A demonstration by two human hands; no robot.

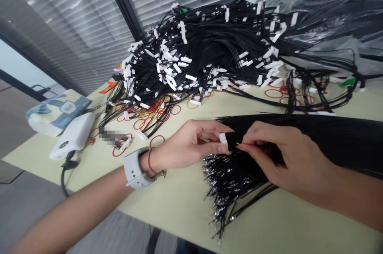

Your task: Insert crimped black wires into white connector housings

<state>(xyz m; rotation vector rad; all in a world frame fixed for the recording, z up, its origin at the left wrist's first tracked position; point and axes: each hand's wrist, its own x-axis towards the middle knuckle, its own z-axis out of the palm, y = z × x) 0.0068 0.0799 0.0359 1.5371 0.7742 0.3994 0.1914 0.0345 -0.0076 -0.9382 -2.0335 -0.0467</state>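
Observation:
My left hand [193, 142] pinches a small white connector housing [223, 139] between thumb and fingers, with a black area right beside it. Just to its right, my right hand [291, 154] has thumb and forefinger pressed together on a thin black wire, whose small light tip [238, 144] points at the housing. A gap shows between tip and housing. Beneath both hands lies a thick bundle of black wires [338, 138], its metal crimp terminals [220, 184] fanned out at the left end. The right hand hides part of the bundle.
Behind my hands is a large heap of black cables with white connectors [209, 46]. Red and yellow rubber bands [143, 116] are scattered before it. At left are a tissue pack [60, 112] and a white device [73, 136] with a black cable. Clear plastic bags [335, 26] lie at back right.

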